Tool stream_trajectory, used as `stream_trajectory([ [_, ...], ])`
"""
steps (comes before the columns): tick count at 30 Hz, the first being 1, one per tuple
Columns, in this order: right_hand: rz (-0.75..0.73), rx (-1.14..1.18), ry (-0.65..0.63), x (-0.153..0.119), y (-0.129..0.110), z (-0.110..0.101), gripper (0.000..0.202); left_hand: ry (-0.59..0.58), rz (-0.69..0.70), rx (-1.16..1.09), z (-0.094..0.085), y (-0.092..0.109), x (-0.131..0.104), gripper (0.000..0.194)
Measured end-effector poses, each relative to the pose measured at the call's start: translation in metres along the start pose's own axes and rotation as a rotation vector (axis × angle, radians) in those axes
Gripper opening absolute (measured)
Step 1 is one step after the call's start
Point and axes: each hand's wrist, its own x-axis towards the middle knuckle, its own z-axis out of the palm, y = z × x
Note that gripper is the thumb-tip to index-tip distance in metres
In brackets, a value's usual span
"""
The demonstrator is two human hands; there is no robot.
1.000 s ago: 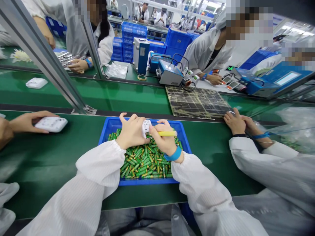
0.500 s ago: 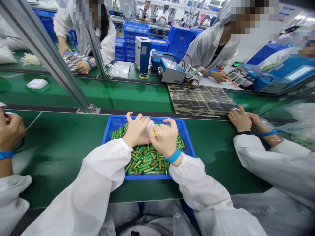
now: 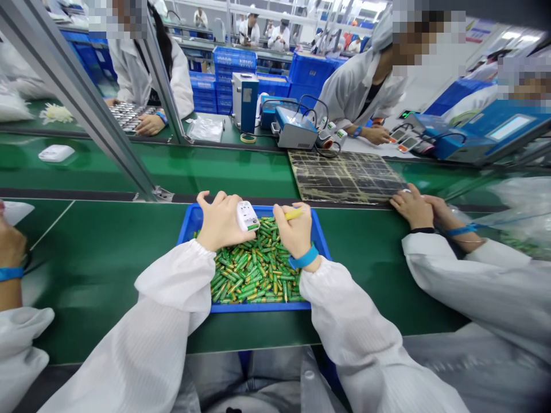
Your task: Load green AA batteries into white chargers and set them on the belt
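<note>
My left hand (image 3: 221, 221) grips a small white plastic device (image 3: 247, 217) between thumb and fingers, with a green battery showing at its lower edge. A yellow pen-like tool (image 3: 294, 214) is held in my right hand (image 3: 295, 230), to the right of the device and apart from it. Both hands are over a blue tray (image 3: 258, 307) filled with loose green and gold batteries (image 3: 253, 269).
A metal post (image 3: 99, 115) slants up at the left. Beyond the bench lies a dark scratched board (image 3: 344, 176), with a co-worker's hands (image 3: 414, 207) at its right end. Another person's hand (image 3: 12, 244) is at the far left. A white device (image 3: 55, 153) lies on the green belt.
My hands have moved apart, the left one going left with the white device, now turned to show its inner side. The yellow tool in my right hand has come away from the device.
</note>
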Motion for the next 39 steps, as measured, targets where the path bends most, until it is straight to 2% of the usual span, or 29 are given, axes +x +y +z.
stream_trajectory([
  [3, 0.239, 0.403, -0.001, -0.002, -0.003, 0.002, 0.043, -0.005, -0.033, -0.097, 0.000, -0.001, 0.001, 0.064],
  [6, 0.392, 0.614, -0.005, -0.003, -0.008, 0.003, 0.040, -0.012, -0.047, -0.164, 0.000, 0.000, 0.001, 0.064],
  [14, 0.422, 0.717, 0.037, 0.000, -0.007, -0.001, 0.038, -0.040, -0.059, -0.200, -0.002, 0.001, 0.002, 0.065],
  [19, 0.435, 0.744, 0.007, 0.000, -0.005, 0.002, 0.035, -0.011, -0.038, -0.222, 0.000, -0.002, 0.001, 0.065],
  [23, 0.582, 0.909, 0.047, 0.003, 0.002, 0.009, 0.033, 0.004, -0.015, -0.246, 0.000, -0.003, 0.001, 0.065],
  [25, 0.688, 1.052, -0.001, 0.003, 0.003, 0.011, 0.033, -0.011, 0.021, -0.223, 0.002, -0.001, 0.001, 0.064],
  [28, 0.734, 1.185, -0.183, 0.001, -0.004, 0.013, 0.035, -0.062, 0.126, -0.141, 0.008, 0.003, 0.001, 0.060],
  [30, 0.696, 1.170, -0.203, 0.000, -0.010, 0.013, 0.036, -0.080, 0.189, -0.092, 0.013, 0.004, 0.000, 0.056],
  [34, 0.553, 0.972, -0.038, 0.009, -0.005, 0.005, 0.036, 0.015, 0.181, 0.005, 0.009, 0.000, 0.002, 0.050],
  [37, 0.417, 0.686, 0.066, 0.018, 0.021, -0.015, 0.036, 0.126, 0.054, 0.073, -0.009, -0.012, 0.007, 0.052],
  [39, 0.393, 0.435, 0.094, 0.020, 0.047, -0.036, 0.043, 0.207, -0.134, 0.117, -0.027, -0.030, 0.005, 0.058],
])
